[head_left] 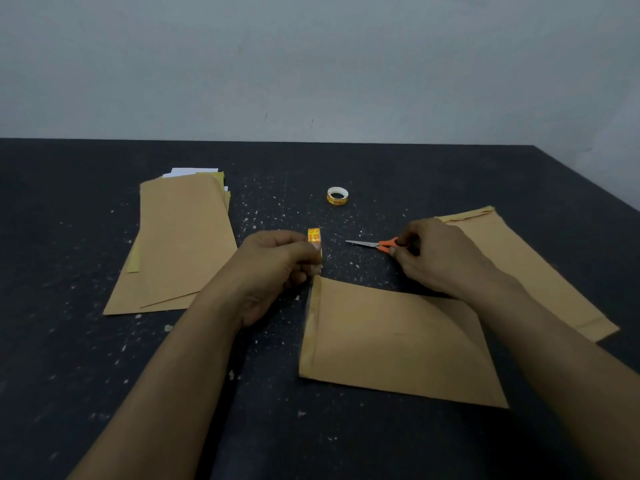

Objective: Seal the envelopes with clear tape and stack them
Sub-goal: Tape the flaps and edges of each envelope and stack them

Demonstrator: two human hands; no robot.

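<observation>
A brown envelope (391,344) lies in front of me on the dark table, its folded flap along the left edge with clear tape running up it. My left hand (273,271) grips a small yellow tape roll (314,237) just above the envelope's top left corner. My right hand (436,254) holds the orange-handled scissors (375,244), whose blades point left and lie closed on the table. The tape strip between roll and flap is hard to make out.
A pile of brown envelopes (180,240) with white paper showing at its top lies at the left. Another brown envelope (540,271) lies at the right, partly under my right forearm. A second tape roll (337,196) sits farther back. The table's right edge (588,181) runs diagonally.
</observation>
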